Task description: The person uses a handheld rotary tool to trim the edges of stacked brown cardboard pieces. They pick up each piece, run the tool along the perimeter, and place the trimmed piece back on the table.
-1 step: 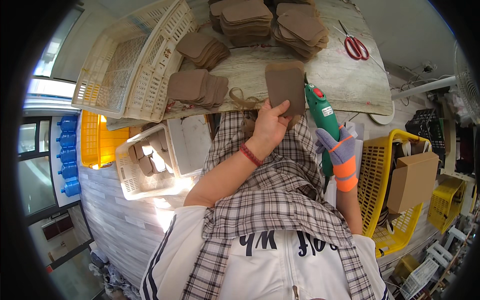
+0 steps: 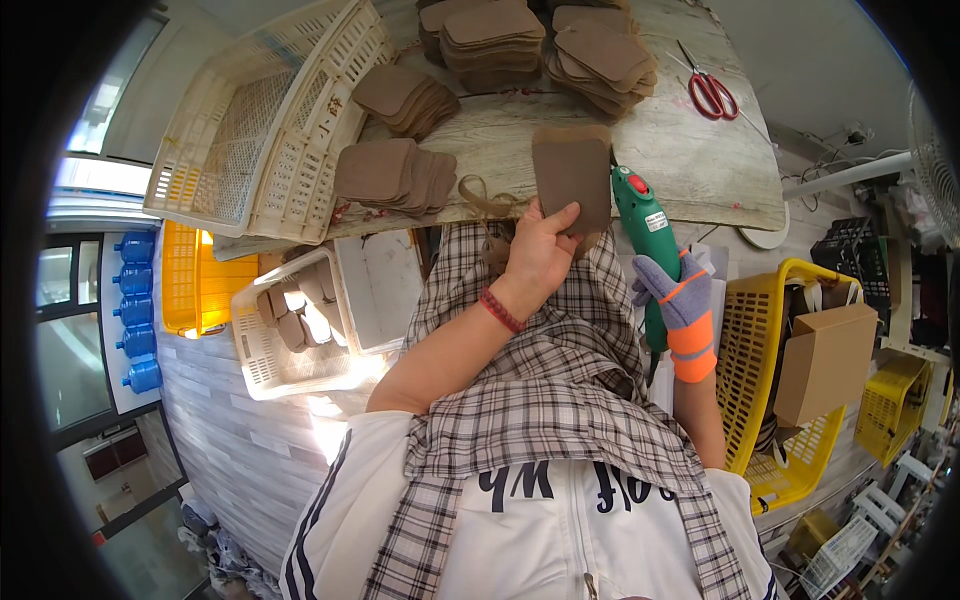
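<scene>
My bare left hand (image 2: 545,245), a red bracelet at its wrist, is closed on the lower end of a brown rounded rectangular piece (image 2: 572,175). Layered edges show along its top, so it may be a stack. My right hand (image 2: 677,292) wears a grey and orange glove. Its fingers wrap round the lower part of a green handheld power tool (image 2: 645,215) with a red button. The tool's thin dark tip lies by the right edge of the brown piece; whether they touch I cannot tell. A tan strip (image 2: 487,198) curls beside my left hand at the table edge.
On the worn table (image 2: 720,175) lie several stacks of similar brown pieces (image 2: 490,45) and red-handled scissors (image 2: 712,95). A white plastic crate (image 2: 300,150) stands at the left. Below it, another white crate (image 2: 255,350) holds brown pieces. A yellow basket (image 2: 745,370) with a cardboard box (image 2: 825,365) stands right.
The green tool and my gloved right hand have shifted very slightly to the right. The brown piece has shifted barely; both grips look the same.
</scene>
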Demonstrator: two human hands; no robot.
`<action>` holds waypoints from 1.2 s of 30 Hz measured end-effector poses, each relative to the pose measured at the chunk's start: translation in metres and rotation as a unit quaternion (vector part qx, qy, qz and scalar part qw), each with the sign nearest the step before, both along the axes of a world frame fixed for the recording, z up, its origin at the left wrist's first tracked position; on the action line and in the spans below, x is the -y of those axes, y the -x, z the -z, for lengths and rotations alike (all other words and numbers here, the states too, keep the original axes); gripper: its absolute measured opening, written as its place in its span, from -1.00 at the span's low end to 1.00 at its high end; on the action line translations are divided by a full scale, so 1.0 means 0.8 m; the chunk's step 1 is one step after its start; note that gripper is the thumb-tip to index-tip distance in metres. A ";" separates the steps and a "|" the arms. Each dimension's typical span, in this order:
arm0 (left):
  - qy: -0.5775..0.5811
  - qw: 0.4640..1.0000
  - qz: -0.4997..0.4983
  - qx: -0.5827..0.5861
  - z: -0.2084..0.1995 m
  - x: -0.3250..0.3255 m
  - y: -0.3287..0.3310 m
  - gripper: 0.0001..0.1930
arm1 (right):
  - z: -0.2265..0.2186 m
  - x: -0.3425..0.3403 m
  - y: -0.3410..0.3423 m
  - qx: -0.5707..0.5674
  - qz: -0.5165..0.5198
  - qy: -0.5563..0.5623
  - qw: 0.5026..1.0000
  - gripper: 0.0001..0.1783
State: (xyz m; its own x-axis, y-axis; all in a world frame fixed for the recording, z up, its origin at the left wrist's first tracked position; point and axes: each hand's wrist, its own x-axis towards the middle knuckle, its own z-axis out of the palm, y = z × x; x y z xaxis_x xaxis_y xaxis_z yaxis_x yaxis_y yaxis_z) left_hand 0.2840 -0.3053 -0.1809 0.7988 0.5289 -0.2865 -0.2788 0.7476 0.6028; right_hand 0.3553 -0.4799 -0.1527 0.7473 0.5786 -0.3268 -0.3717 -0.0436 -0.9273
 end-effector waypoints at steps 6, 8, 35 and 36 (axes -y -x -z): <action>-0.094 0.995 0.040 -0.017 0.000 -0.017 0.015 -0.72 | -0.006 0.010 -0.007 0.006 -0.024 0.000 1.000 -0.62; -0.137 0.988 0.053 -0.038 -0.002 -0.028 0.021 -0.73 | -0.006 0.018 -0.011 0.026 -0.051 0.023 0.998 -0.64; -0.316 0.859 0.305 -0.264 -0.036 -0.088 0.070 -0.61 | -0.001 0.033 0.011 0.061 -0.130 0.070 0.987 -0.56; -0.317 0.858 0.308 -0.261 -0.037 -0.089 0.071 -0.60 | -0.003 0.032 0.011 0.061 -0.131 0.072 0.987 -0.56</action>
